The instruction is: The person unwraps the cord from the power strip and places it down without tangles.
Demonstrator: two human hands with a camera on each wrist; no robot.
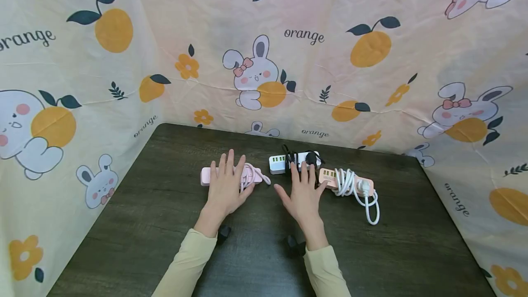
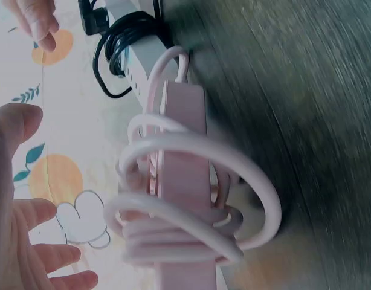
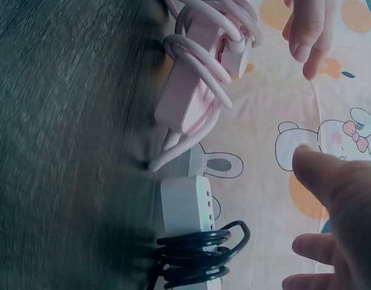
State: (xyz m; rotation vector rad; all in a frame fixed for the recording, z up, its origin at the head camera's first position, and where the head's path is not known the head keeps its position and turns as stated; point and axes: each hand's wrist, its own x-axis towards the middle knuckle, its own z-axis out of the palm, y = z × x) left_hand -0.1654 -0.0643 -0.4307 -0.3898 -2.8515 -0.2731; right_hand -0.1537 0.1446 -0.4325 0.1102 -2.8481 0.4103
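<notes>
In the head view a pink power strip (image 1: 205,176), wrapped in its pink cable (image 1: 249,175), lies under the spread left hand (image 1: 224,187). The right hand (image 1: 304,196) is spread in front of a white power strip (image 1: 277,164) with a black cable (image 1: 290,156) coiled round it. Right of that hand lies an orange-pink strip (image 1: 328,177) with a white cable (image 1: 346,182). Both wrist views show the hands, left (image 2: 22,205) and right (image 3: 348,211), with fingers apart, gripping nothing. Whether any fingertip touches a strip cannot be told.
The dark wooden table (image 1: 165,223) reaches back to a curtain (image 1: 305,68) printed with rabbits and oranges, which also hangs along both sides. Black bands (image 1: 223,233) sit at the wrists, below long yellow sleeves.
</notes>
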